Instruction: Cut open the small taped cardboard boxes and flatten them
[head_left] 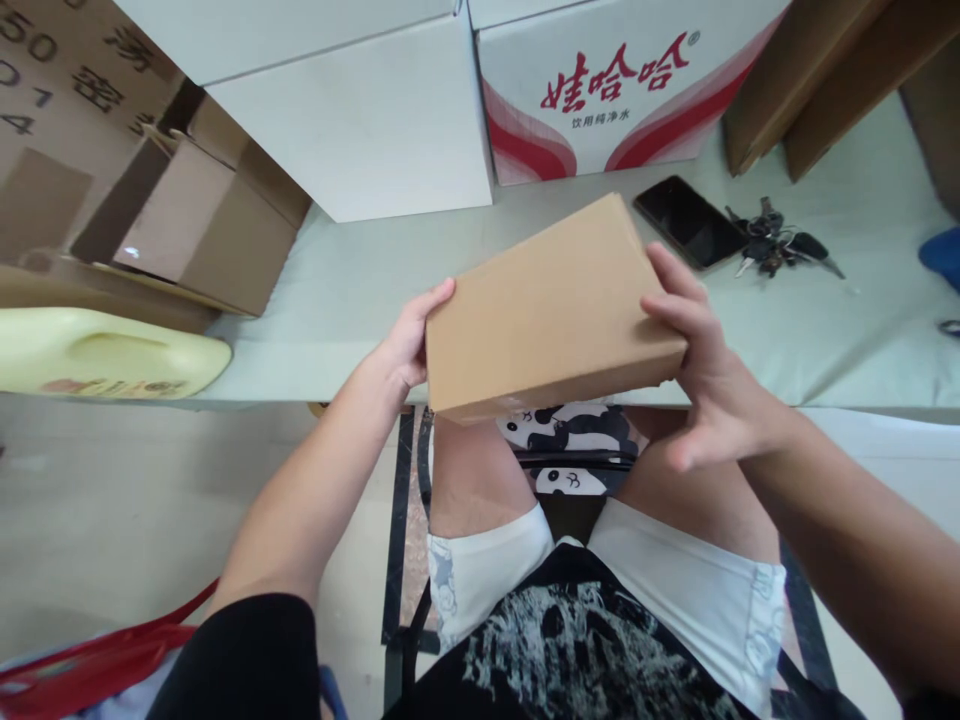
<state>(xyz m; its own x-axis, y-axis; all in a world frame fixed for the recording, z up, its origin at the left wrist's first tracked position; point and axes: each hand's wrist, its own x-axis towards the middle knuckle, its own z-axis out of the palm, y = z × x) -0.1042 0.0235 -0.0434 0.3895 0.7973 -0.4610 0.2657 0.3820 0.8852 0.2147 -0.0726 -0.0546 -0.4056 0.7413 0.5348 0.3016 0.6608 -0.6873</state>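
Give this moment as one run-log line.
left hand: holds left end of brown rectangular cardboard box | right hand: touches its right end, thumb off | nearby: black smartphone, bunched metal keys on pale green tablecloth

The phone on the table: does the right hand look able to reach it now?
Probably yes: the phone lies close beyond the right hand, with its screen uncovered, though that hand would first have to leave the box.

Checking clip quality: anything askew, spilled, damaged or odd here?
No spill or damage stands out. Mildly out of place: the phone and keys, lying loose on the table near the right hand and the held box.
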